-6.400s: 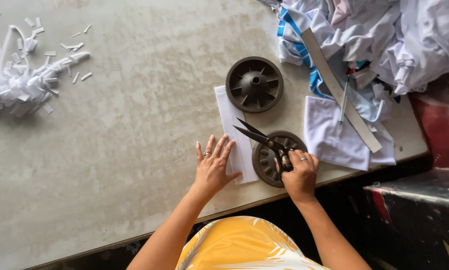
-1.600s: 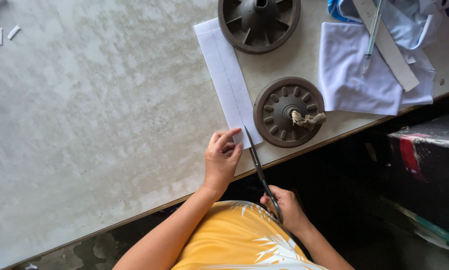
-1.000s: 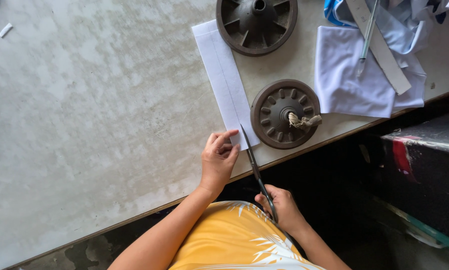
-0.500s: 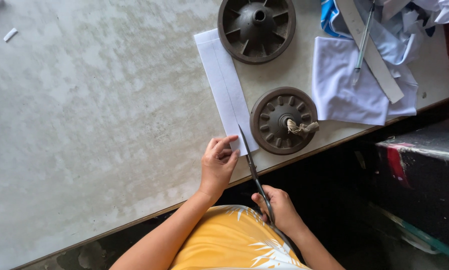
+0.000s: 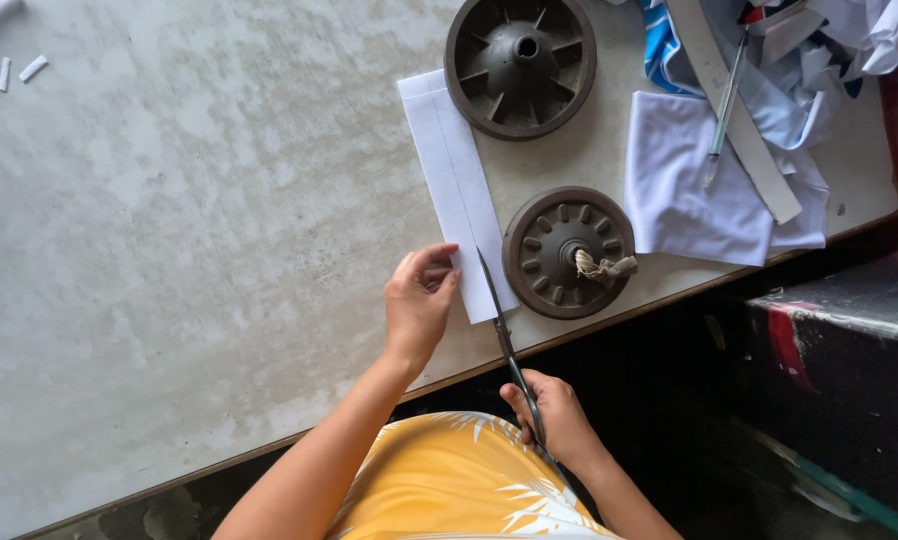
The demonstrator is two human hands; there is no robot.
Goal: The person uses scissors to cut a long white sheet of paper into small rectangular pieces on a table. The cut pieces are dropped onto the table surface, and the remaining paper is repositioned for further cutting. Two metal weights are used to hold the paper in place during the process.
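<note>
- Fabric strip (image 5: 456, 180), white and folded, is lying flat on the grey table (image 5: 189, 250) near its front edge.
- Left hand (image 5: 419, 305) is pinning the strip's near end with bent fingers.
- Right hand (image 5: 554, 420) is gripping scissors (image 5: 504, 345), blades lying along the strip's edge.
- Two dark ribbed wheels (image 5: 569, 252) are sitting just beside the strip.

- Soft, even daylight fills the grey table (image 5: 169, 250), with no hard glare.
- Shadows are faint: a thin one rims the upper dark wheel (image 5: 521, 62) and the left hand (image 5: 419, 305).
- The space below the table edge falls dim, nearly black.
- Focus is sharp throughout, with slight softness towards the corners.
</note>
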